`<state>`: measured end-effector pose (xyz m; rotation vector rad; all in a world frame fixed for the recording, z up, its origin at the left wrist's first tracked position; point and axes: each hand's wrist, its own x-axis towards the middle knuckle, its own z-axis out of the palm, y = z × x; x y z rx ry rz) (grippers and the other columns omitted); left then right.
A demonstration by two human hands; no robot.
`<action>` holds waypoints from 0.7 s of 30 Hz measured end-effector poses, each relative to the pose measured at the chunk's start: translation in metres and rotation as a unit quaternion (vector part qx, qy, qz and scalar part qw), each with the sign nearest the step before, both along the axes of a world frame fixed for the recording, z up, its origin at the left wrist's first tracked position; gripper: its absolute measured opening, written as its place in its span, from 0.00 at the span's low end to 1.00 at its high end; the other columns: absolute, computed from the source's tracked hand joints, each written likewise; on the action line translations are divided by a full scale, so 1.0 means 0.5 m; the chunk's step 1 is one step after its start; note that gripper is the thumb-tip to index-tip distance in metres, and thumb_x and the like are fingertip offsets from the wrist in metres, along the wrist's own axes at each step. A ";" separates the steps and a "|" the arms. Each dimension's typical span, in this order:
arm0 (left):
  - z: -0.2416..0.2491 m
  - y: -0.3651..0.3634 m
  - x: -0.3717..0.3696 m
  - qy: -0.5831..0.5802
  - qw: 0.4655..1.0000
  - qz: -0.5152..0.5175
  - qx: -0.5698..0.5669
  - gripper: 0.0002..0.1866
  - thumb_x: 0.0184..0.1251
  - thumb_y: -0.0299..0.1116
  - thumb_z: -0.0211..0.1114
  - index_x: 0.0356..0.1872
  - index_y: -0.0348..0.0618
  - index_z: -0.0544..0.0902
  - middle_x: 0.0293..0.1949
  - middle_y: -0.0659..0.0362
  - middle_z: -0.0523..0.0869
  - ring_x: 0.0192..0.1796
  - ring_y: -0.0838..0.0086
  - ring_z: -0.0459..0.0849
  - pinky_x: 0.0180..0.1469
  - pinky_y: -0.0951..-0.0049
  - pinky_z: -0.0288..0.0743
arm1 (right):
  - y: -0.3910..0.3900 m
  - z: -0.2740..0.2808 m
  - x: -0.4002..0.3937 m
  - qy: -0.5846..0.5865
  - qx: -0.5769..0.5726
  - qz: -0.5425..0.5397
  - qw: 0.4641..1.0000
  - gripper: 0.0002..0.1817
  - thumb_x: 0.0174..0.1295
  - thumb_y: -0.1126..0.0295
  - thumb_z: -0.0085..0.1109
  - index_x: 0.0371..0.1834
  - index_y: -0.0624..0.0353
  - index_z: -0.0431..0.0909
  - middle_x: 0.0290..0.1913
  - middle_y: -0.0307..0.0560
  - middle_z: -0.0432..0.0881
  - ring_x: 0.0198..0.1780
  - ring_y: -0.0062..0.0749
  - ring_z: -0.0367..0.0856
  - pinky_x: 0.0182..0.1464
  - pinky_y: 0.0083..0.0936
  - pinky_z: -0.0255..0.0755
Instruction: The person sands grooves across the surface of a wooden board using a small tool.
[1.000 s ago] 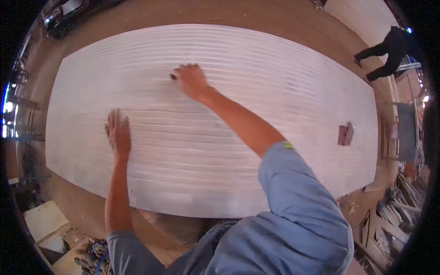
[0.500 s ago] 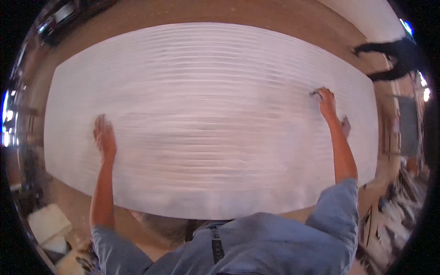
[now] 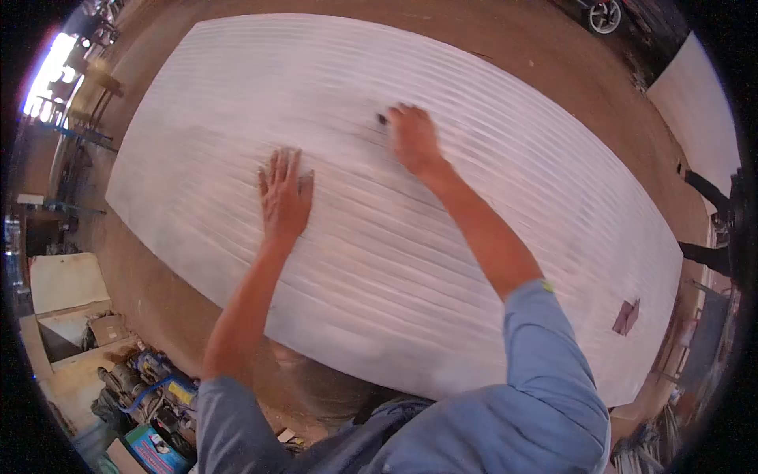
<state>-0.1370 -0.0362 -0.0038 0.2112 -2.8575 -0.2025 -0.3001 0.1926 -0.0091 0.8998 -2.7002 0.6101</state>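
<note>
A large white sheet with ridged lines [image 3: 355,261] spreads across the view in front of my body. On its left part, my left hand [image 3: 284,195] lies flat with its fingers spread, holding nothing. Farther up the sheet, my right hand [image 3: 414,136] is curled round something, slightly blurred. A small dark tip [image 3: 382,119] sticks out at its left side; the rest of that object is hidden by my fingers. Near the sheet's right end rests a small brownish square piece [image 3: 626,317].
Dark-clothed limbs of another person [image 3: 707,257] show at the right edge, beside the sheet. Tools and a blue-green box [image 3: 155,450] lie at the lower left, near a pale panel [image 3: 69,283]. A wheel [image 3: 605,16] is at the top right.
The view has turned, so the sheet now slants down to the right. My hands are closer together, with my right hand farther left on the sheet. The brownish piece now shows uncovered.
</note>
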 end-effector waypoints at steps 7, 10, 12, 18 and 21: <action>0.014 0.006 -0.002 0.003 1.000 0.000 -0.003 0.26 0.76 0.44 0.54 0.70 0.48 0.69 0.73 0.51 0.66 0.77 0.57 0.59 0.77 0.49 0.47 | -0.309 0.022 -0.073 -0.025 0.013 0.013 1.000 0.10 0.62 0.70 0.55 0.44 0.57 0.79 0.47 0.51 0.81 0.54 0.45 0.79 0.55 0.44 0.69; 0.007 0.005 0.001 0.015 1.000 0.002 -0.003 0.25 0.77 0.43 0.54 0.71 0.48 0.68 0.73 0.53 0.67 0.76 0.60 0.60 0.77 0.50 0.47 | -0.187 0.034 -0.041 -0.023 0.007 -0.004 1.000 0.10 0.60 0.72 0.56 0.44 0.57 0.79 0.46 0.51 0.81 0.52 0.45 0.80 0.55 0.44 0.70; -0.002 0.000 0.005 0.011 1.000 -0.002 -0.015 0.25 0.77 0.44 0.54 0.71 0.49 0.68 0.73 0.54 0.67 0.77 0.60 0.60 0.78 0.52 0.47 | -0.038 0.039 0.002 -0.023 0.018 -0.026 0.999 0.09 0.59 0.74 0.55 0.43 0.57 0.80 0.45 0.50 0.81 0.52 0.45 0.80 0.55 0.44 0.70; -0.012 -0.002 -0.002 0.015 1.000 -0.016 -0.017 0.26 0.78 0.43 0.53 0.72 0.47 0.67 0.73 0.54 0.68 0.77 0.61 0.60 0.78 0.54 0.46 | 0.519 0.021 0.159 0.017 0.045 -0.136 0.989 0.16 0.57 0.79 0.51 0.47 0.57 0.82 0.47 0.48 0.82 0.51 0.46 0.79 0.55 0.44 0.69; -0.017 -0.005 -0.001 0.012 1.000 -0.019 -0.008 0.25 0.79 0.42 0.52 0.72 0.46 0.67 0.73 0.54 0.67 0.77 0.61 0.60 0.78 0.56 0.46 | 0.812 0.018 0.253 0.068 0.048 -0.201 0.976 0.16 0.54 0.79 0.50 0.44 0.57 0.82 0.47 0.49 0.84 0.51 0.47 0.78 0.59 0.43 0.66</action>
